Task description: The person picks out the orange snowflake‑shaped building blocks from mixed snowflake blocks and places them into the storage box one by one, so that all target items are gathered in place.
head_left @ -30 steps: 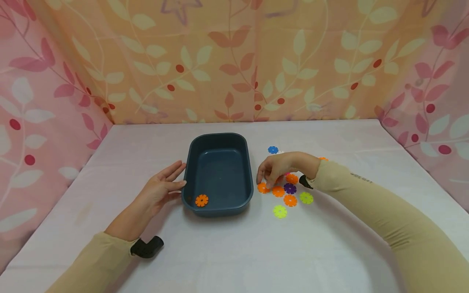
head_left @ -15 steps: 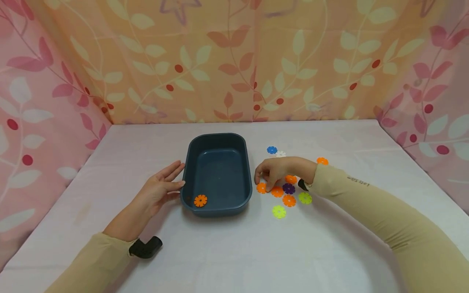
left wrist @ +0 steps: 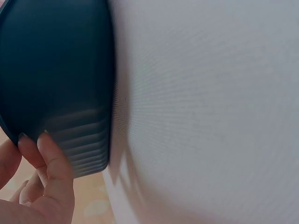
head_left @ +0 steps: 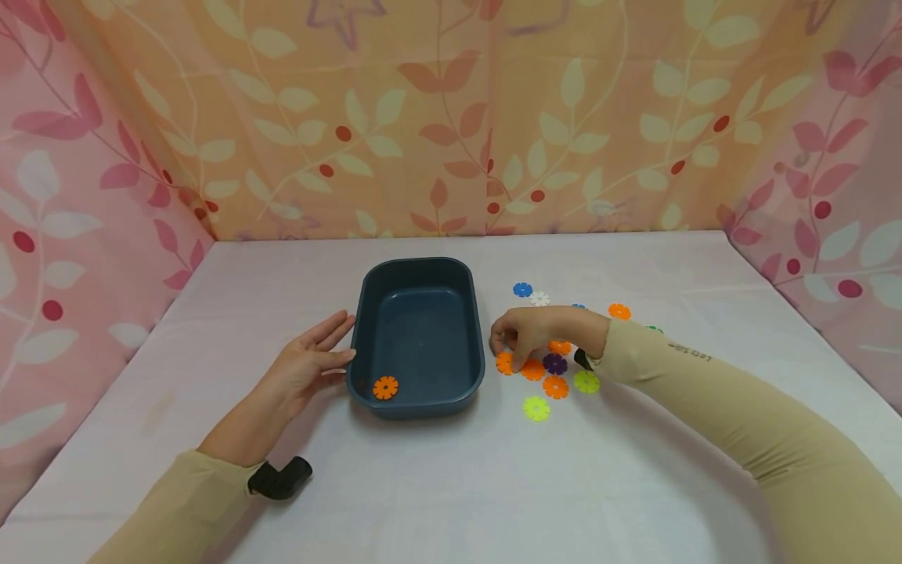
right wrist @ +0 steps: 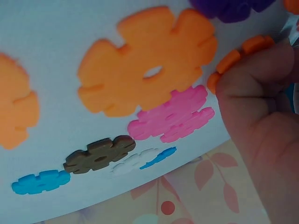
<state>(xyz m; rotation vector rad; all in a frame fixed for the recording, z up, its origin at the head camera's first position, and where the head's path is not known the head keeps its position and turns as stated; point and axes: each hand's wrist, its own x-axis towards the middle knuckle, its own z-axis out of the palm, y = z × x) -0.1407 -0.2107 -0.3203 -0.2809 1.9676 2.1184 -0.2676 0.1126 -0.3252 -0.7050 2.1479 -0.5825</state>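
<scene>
On the surface (head_left: 423,486), spread with white cloth, a dark blue-grey rectangular tub with rounded corners (head_left: 423,329) stood upright, slightly left of centre in the head view.

Left hand (head_left: 301,362): my fingers were extended and slightly spread, touching the tub's left side near the rim. Inside the tub, at its near left corner, lay an orange flower-shaped plastic disc with notched edges (head_left: 385,388).

Right hand (head_left: 527,329): just beyond the tub's right wall, my fingers were bent downward and, with the thumb, pinched a second orange notched disc (head_left: 504,363) near its edges. I could not tell whether that disc was clear of the cloth.

Other notched discs lay scattered about this hand: a third orange disc (head_left: 533,370) just right of the pinched one, a purple disc (head_left: 555,364) beside it, a fourth orange disc (head_left: 556,388) nearer me. A yellow-green disc (head_left: 536,409) lay closest to me, another yellow-green disc (head_left: 586,382) farther right. Beyond the hand were a blue disc (head_left: 522,290) and a white disc (head_left: 539,299), close together. The right wrist view also showed a pink disc (right wrist: 170,116) and a brown disc (right wrist: 100,155).
</scene>
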